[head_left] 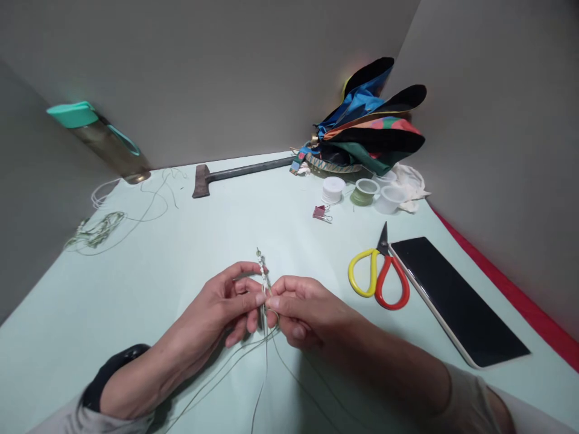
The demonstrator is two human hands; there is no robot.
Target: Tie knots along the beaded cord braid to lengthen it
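Observation:
A short braided cord (262, 268), white and green, points away from me between my hands at the middle of the table. My left hand (233, 304) pinches it near its lower end with thumb and fingers. Right beside that, my right hand (301, 307) grips a thin green strand between thumb and forefinger, and a small loop of it shows under the fingertips. Several loose strands (266, 361) trail from the braid toward me over the pale tabletop (217, 235). The exact crossing of the strands is hidden by my fingertips.
Scissors (380, 271) and a phone (456, 298) lie at the right. Behind are thread spools (333, 190), a binder clip (322, 213), a hammer-like tool (244, 170) and a colourful fabric bundle (371, 120). Tangled cord (102, 229) and a bottle (104, 144) are at the left.

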